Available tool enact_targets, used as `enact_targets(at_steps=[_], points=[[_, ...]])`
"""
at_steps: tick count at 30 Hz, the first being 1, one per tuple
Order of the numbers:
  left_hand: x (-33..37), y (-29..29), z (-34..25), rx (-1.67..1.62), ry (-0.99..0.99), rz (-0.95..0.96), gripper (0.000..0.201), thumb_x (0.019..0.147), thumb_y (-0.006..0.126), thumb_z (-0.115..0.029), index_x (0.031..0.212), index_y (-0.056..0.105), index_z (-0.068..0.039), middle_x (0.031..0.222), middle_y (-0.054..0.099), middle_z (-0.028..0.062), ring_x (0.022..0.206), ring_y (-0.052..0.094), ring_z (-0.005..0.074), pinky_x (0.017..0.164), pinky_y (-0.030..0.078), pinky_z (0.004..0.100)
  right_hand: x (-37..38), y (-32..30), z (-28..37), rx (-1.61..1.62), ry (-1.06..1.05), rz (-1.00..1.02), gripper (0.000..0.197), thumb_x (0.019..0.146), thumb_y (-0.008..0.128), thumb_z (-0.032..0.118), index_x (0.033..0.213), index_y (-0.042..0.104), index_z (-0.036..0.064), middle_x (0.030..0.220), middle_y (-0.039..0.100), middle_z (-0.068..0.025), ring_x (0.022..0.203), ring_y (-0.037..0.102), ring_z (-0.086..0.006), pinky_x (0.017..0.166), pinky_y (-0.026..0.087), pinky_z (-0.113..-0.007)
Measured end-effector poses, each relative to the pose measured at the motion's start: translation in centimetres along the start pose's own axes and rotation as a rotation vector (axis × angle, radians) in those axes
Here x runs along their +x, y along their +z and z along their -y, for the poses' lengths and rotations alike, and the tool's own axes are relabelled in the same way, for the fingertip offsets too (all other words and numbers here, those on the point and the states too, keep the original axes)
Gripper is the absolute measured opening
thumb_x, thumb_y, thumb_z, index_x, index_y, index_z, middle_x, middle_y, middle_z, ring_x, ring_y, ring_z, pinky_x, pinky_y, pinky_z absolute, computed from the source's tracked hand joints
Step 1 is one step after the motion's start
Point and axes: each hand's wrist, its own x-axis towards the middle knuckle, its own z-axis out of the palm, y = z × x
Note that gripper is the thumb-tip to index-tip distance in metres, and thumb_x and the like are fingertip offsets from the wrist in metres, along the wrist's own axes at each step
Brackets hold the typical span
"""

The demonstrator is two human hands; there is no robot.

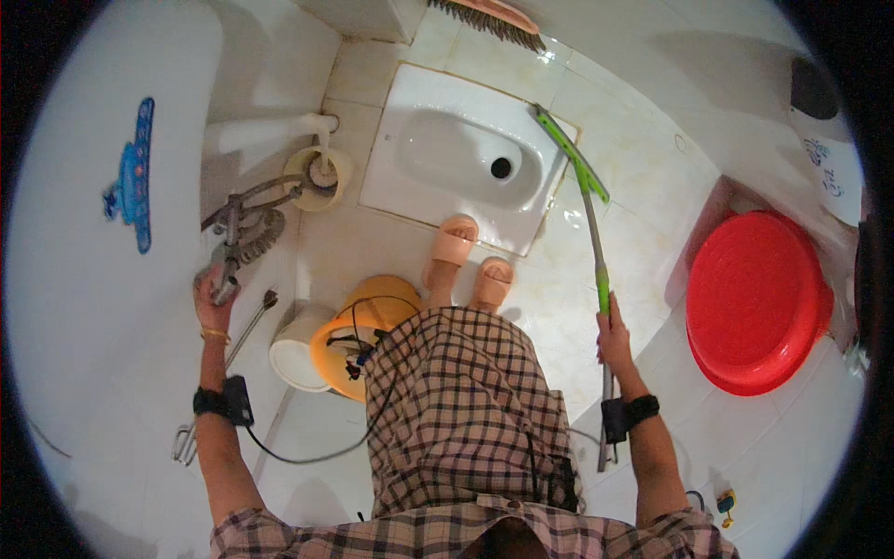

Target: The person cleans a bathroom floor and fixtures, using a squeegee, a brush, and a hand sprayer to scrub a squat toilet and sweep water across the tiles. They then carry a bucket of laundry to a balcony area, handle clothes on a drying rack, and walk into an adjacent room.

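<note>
My left hand (210, 300) is closed around the end of a metal wall tap (229, 253), whose grey coiled hose hangs beside it. A long-handled squeegee (593, 228) with a green head is gripped in my right hand (613, 340). Its pole runs back past my right wrist, and its blade rests at the right edge of a white squat toilet (396, 177) set in the tiled floor. My feet, in pink slippers (454, 240), stand at the toilet's near edge.
Left of my feet are an orange bucket (384, 294) and a white bucket (293, 359). A cream pail (337, 186) stands under a white pipe. A red basin (754, 298) leans at the right wall. A brush (494, 17) lies at the far edge; a blue rack (140, 177) hangs left.
</note>
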Motion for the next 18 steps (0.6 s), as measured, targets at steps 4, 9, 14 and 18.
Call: enact_targets(at_steps=[4, 9, 14, 18], points=[[1.1, 4.2, 5.8, -0.165, 0.309, -0.195, 0.042, 0.065, 0.071, -0.011, 0.102, 0.053, -0.004, 0.099, 0.055, 0.0088, 0.088, 0.054, 0.0204, 0.074, 0.046, 0.0304, 1.2, -0.6, 0.6, -0.076, -0.138, -0.06, 0.051, 0.087, 0.041, 0.028, 0.132, 0.018, 0.0289, 0.049, 0.042, -0.0047, 0.034, 0.043, -0.0136, 0.03, 0.04, -0.028], [1.6, 0.5, -2.4, -0.544, -0.218, -0.001, 0.024, 0.067, 0.07, -0.017, 0.082, 0.059, -0.002, 0.082, 0.061, 0.005, 0.072, 0.057, 0.0122, 0.066, 0.045, 0.0259, 3.6, -1.5, 1.5, 0.0, -0.182, -0.084, 0.051, 0.087, 0.04, 0.029, 0.132, 0.017, 0.0278, 0.048, 0.039, -0.0024, 0.032, 0.039, -0.0116, 0.028, 0.037, -0.026], [1.3, -1.2, -17.7, -0.356, 0.384, 0.406, 0.022, 0.062, 0.071, -0.009, 0.08, 0.06, -0.004, 0.077, 0.06, 0.0088, 0.073, 0.058, 0.0198, 0.065, 0.046, 0.0288, 3.5, 1.3, 2.0, -0.015, -0.126, 0.01, 0.053, 0.086, 0.041, 0.03, 0.132, 0.015, 0.0261, 0.053, 0.041, -0.0054, 0.034, 0.041, -0.0138, 0.029, 0.039, -0.028], [0.4, 6.4, -24.3, -0.218, 0.366, 0.157, 0.027, 0.061, 0.071, -0.022, 0.078, 0.06, -0.005, 0.076, 0.06, 0.011, 0.072, 0.058, 0.0282, 0.064, 0.046, 0.0352, 1.5, 2.6, 0.5, 0.045, -0.107, 0.1, 0.053, 0.086, 0.04, 0.03, 0.132, 0.014, 0.0263, 0.052, 0.04, -0.0046, 0.034, 0.04, -0.0133, 0.029, 0.038, -0.027]])
